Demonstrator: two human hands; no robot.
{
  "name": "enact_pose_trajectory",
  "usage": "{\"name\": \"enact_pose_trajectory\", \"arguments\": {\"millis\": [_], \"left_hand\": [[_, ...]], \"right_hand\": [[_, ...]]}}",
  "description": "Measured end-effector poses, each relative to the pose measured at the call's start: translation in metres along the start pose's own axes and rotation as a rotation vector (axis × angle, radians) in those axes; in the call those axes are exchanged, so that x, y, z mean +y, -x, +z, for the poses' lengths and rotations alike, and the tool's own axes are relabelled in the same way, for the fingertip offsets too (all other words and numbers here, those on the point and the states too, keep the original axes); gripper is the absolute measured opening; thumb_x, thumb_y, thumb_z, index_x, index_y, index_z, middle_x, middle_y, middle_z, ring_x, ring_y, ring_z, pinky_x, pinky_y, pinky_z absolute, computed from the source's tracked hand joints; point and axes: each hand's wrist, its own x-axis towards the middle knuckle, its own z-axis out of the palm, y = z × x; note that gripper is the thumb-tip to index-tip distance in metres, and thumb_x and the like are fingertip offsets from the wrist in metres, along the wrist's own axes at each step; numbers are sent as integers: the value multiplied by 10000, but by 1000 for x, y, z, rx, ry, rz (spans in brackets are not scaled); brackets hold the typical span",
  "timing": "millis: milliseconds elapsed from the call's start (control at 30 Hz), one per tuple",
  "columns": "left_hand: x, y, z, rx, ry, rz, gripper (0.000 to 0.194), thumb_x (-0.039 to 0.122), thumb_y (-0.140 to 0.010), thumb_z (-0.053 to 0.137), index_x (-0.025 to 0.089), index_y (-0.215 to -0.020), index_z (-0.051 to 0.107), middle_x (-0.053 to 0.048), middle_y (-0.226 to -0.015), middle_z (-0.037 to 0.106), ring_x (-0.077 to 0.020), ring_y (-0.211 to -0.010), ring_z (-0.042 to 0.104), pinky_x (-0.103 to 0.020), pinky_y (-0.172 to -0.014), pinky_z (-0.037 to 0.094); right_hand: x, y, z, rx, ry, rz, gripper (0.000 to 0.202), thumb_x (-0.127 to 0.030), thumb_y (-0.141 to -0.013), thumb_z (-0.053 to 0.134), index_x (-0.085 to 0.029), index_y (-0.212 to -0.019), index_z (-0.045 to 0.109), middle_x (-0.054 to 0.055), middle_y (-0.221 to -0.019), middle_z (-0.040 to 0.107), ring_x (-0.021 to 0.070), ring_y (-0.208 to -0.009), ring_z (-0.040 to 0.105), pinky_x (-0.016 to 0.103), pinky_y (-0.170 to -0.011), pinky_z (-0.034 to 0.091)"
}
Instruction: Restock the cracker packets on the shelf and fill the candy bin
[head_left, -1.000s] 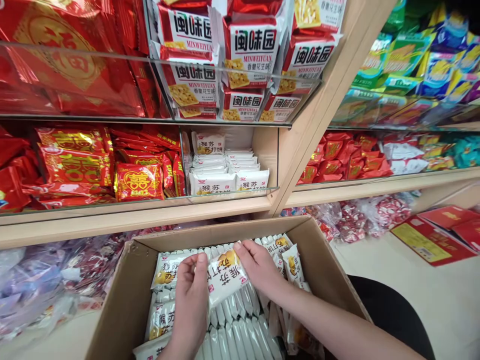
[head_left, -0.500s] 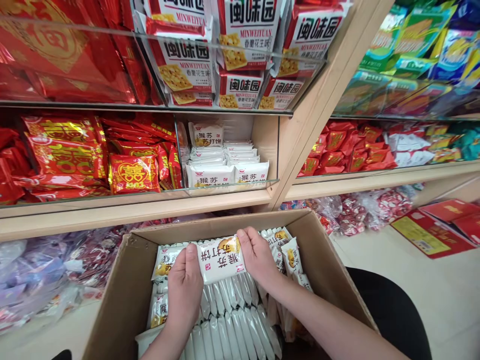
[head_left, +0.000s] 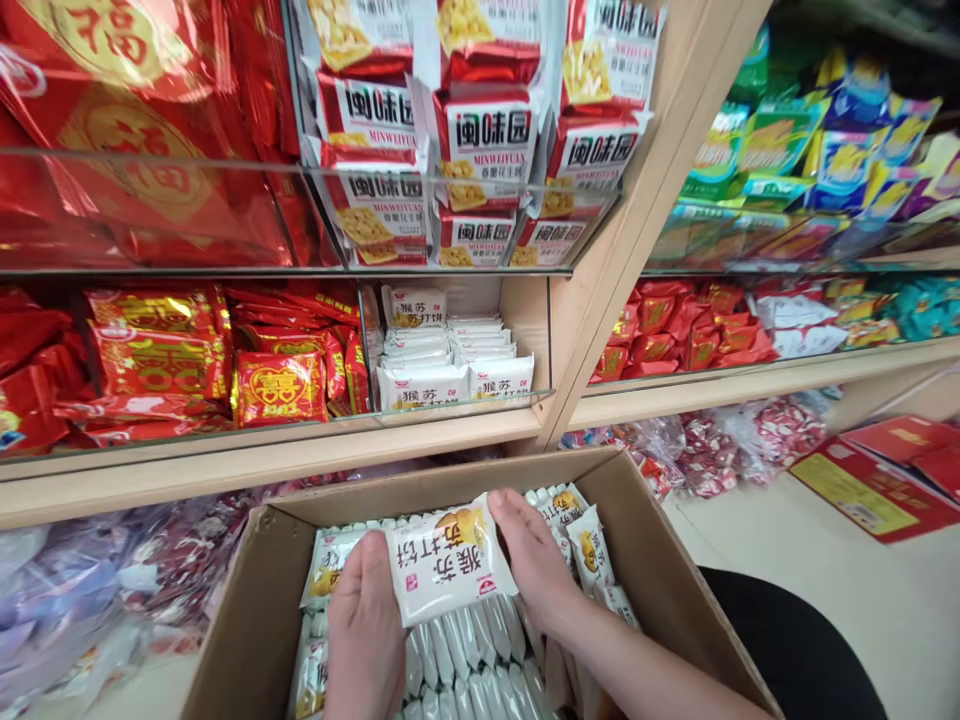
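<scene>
Between my two hands is a white biscuit packet [head_left: 448, 560] with a yellow biscuit picture and dark characters, face up. My left hand [head_left: 367, 625] grips its left end, thumb on top. On the right end, my right hand [head_left: 534, 560] is closed, its underside fingers hidden. Below them stands an open cardboard box [head_left: 225, 610], filled with rows of upright white packets [head_left: 469, 640]. A few more packets [head_left: 591, 550] lean along the box's right side.
Ahead, a low shelf compartment holds stacked white packets [head_left: 424, 385] behind a glass strip. Red packets [head_left: 279, 388] fill the section to its left. Peanut cracker packs [head_left: 484, 140] sit above. Bagged sweets [head_left: 172, 570] lie underneath. A black stool [head_left: 787, 650] and red carton [head_left: 877, 480] are at right.
The packet has come up closer to me and tilted slightly, still in both hands. My view has tipped upward, so the shelves sit lower in the picture.
</scene>
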Motion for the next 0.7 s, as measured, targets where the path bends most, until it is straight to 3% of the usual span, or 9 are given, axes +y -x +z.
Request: {"name": "enact_pose_trajectory", "arguments": {"millis": [133,200,300,400,467,500,533,600,700], "left_hand": [[6,3,0,126,48,13,278,510,-744,541,235,-759,571,27,-600,643,-170,-542,594,-263,-531,475],[8,4,0,162,42,-23,279,513,-736,548,238,-779,567,34,-561,613,-149,-473,547,-247,-464,442],[9,7,-1,109,43,-5,304,533,-711,560,234,-762,546,60,-487,510,-100,-383,412,-199,-349,339],[12,9,0,-3,41,87,330,541,-690,568,231,-799,550,65,-511,473,-80,-392,351,-164,-326,290],[13,11,0,-16,0,80,345,538,-676,586,234,-837,558,62,-528,482,-77,-399,353,-156,-336,289],[13,12,1,-17,-21,62,350,539,-671,592,230,-831,559,59,-528,484,-77,-401,356,-156,-341,290],[12,14,2,-24,-34,47,355,541,-665,597,225,-822,558,56,-528,486,-77,-402,358,-156,-342,288],[11,16,3,-38,-53,29,364,545,-661,598,215,-808,554,50,-526,489,-80,-402,362,-158,-340,290],[8,19,4,-72,-77,18,372,555,-667,584,207,-793,548,48,-517,489,-76,-391,352,-157,-334,287]], "right_hand": [[-2,16,11,-332,-128,73,508,-532,-573,686,-205,-909,489,-9,-728,580,145,-646,560,271,-583,451],[-4,24,20,-348,-97,67,561,-464,-562,725,-202,-997,488,23,-828,626,178,-767,601,322,-716,469],[-25,27,27,-266,91,-108,367,-394,-723,607,-214,-1024,497,43,-914,641,187,-850,611,342,-780,476],[-72,13,21,-125,596,-608,267,-266,-789,523,-233,-1053,498,58,-1012,614,190,-919,586,344,-814,468],[-108,-8,16,-9,1053,-967,276,-194,-796,473,-204,-1071,497,95,-1066,584,217,-985,543,383,-866,428],[-123,-20,15,55,1265,-1070,276,-169,-807,431,-182,-1075,497,115,-1058,581,233,-985,533,404,-860,419],[-136,-34,14,118,1450,-1110,288,-146,-815,390,-160,-1084,492,134,-1037,583,246,-966,531,415,-833,422],[-153,-63,17,242,1711,-1045,304,-94,-808,342,-122,-1069,494,164,-947,600,265,-892,542,410,-749,439],[-165,-112,28,321,1727,-849,262,-58,-762,373,-89,-959,545,201,-836,609,304,-844,550,441,-706,427]]}}
